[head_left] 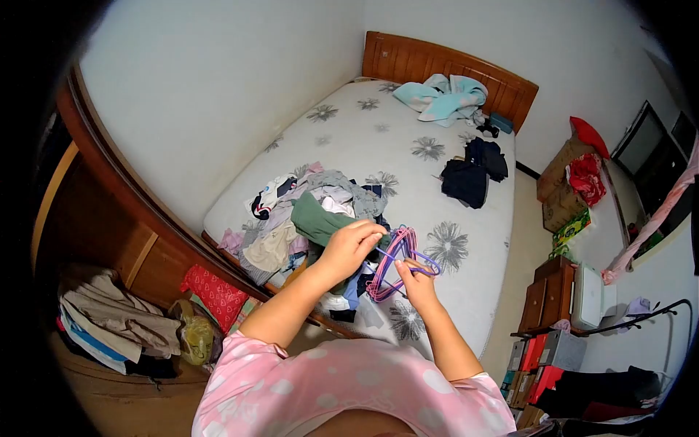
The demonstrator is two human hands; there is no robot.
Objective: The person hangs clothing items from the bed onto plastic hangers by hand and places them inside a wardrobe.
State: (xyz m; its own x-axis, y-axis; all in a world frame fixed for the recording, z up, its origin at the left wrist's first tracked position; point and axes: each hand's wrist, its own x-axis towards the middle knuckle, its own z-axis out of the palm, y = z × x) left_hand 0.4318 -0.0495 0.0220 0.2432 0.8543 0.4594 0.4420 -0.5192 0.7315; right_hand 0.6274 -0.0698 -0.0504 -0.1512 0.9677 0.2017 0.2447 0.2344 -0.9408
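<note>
A green garment (314, 221) lies partly over the clothes pile and runs under my left hand (354, 251). The fingers of that hand are pinched together at what looks like the garment's edge; the exact grip is partly hidden. My right hand (418, 282) is closed around a purple hanger (429, 264), one end of which reaches toward my left fingertips. Beneath and beside it, several pink and purple hangers (378, 284) rest in a bunch on the mattress. The mixed clothes pile (277, 244) spreads to the left of both hands.
The mattress (349, 138) has a grey flower print. Dark folded clothes (466, 182) and a light blue blanket (445, 100) lie farther back. At the left, an open wooden wardrobe (138, 251) holds clothes. Boxes (539, 364) and a clothes rail (648, 313) stand at the right.
</note>
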